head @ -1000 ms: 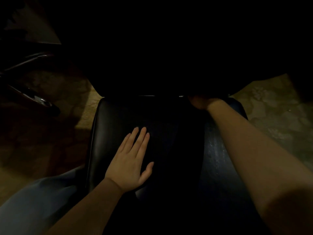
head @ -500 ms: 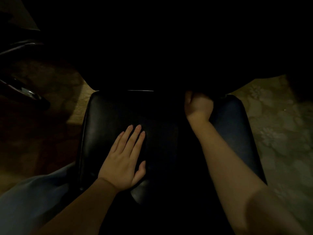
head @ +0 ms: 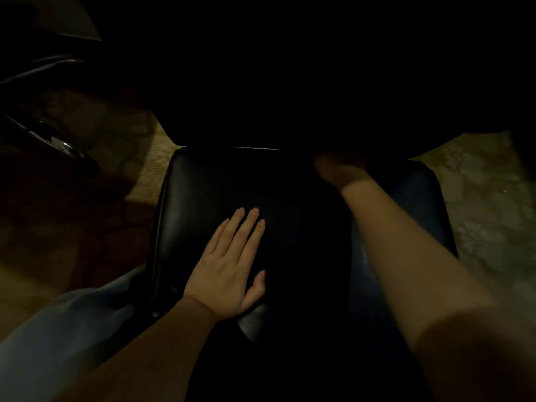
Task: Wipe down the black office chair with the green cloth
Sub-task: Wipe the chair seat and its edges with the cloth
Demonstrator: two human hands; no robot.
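The right hand (head: 339,169) has slid back to the rear edge of the black office chair (head: 197,204), its grip unreadable in shadow; left hand (head: 229,271) flat, fingers straight; we judge wiping ongoing.

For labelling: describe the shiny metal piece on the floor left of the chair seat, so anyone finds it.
Start at the black chair seat under the left hand. Up-left on the floor lies a slanting bar. Its bright chrome tip sets it apart from the duller bar above.
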